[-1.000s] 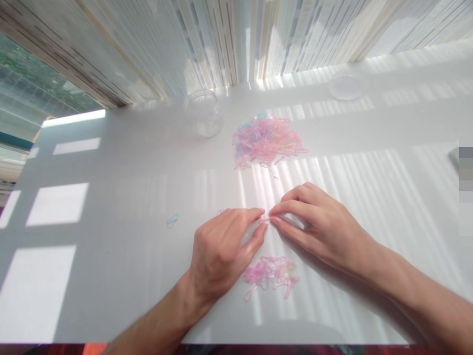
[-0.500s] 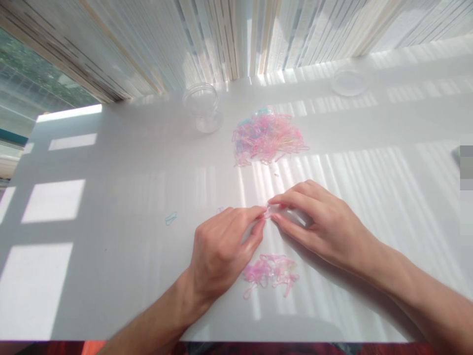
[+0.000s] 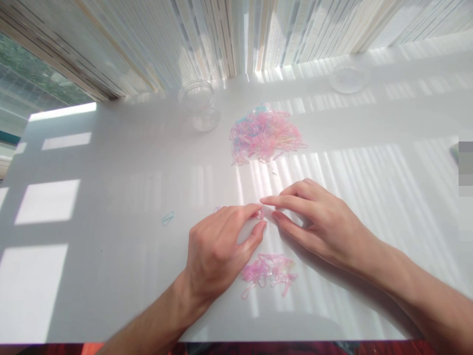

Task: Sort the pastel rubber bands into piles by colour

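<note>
My left hand (image 3: 223,246) holds a small pink clip (image 3: 262,213) near its fingertips, the index finger and thumb slightly parted around it. From the other side, the bent fingers of my right hand (image 3: 320,217) meet the same clip, index finger above and thumb at its right. Fingers partly cover the clip, so its exact shape is hard to make out. Just below the hands lies a bunch of pink and lilac looped clips (image 3: 268,272), seemingly linked together. Farther back is a large heap of pink, blue and yellowish clips (image 3: 266,135).
A single teal clip (image 3: 168,218) lies left of my hands, and a lilac one (image 3: 217,209) shows partly behind my left hand. A clear round jar (image 3: 197,96) and a clear round lid (image 3: 349,80) stand at the back of the white table (image 3: 121,286), near the striped curtain (image 3: 207,39).
My left thumb and index finger have parted a little. My right index finger has moved left, over the pink clip. The view has shifted slightly; the piles lie as before.
</note>
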